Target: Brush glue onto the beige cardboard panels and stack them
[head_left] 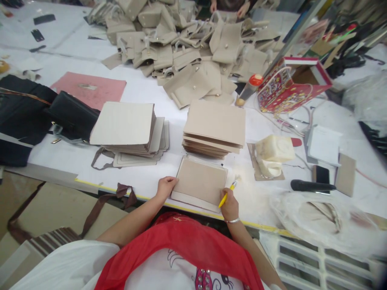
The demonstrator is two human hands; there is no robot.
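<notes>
- Beige panel (201, 179) is lying on the table (254, 205), near its front edge, before a stack of beige sheets (215, 121).
- Left hand (166, 187) is pinching the panel's left edge in its grip.
- Right hand (230, 205) is grasping a yellow brush (223, 200), at the panel's right edge.

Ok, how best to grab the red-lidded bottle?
Likely around the clear body of the red-lidded bottle, from the near side: it appears upright and slim, with the gift bag close on its right and beige bag pieces to its left.
</notes>
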